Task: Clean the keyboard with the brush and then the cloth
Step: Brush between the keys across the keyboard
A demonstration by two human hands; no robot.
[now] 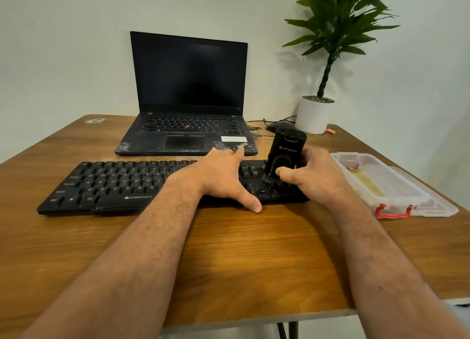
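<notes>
Both bare forearms reach in from the near edge of the wooden worktop (241,249), angled toward each other over its middle. The left hand (223,176) lies palm down on the right-centre part of the black keyboard (114,186), its fingers straight and spread. The thumb points to 5 o'clock, its tip on the worktop just past the keyboard's near edge, and the fingertips reach to the far edge of the keys, close to the laptop's front.

The right hand (315,178) is just to the 3 o'clock side of the left one, curled round a black cleaning brush (284,155). The thumb presses across the front of the brush's lower body and the fingers wrap its far side. The brush stands nearly upright, leaning a little to the right, with its dark bristles down on the keys at the keyboard's right end.

At 3 o'clock from the right hand a clear plastic box (381,183) with a red latch sits on the worktop, something pale yellow inside; whether that is a cloth I cannot tell.

Beyond the keyboard, at 12 o'clock, an open laptop (188,97) with a dark screen faces the person. At 1 o'clock from the brush lie a black mouse (276,125) and its cables, then a potted plant (315,115) in a white pot by the wall.
</notes>
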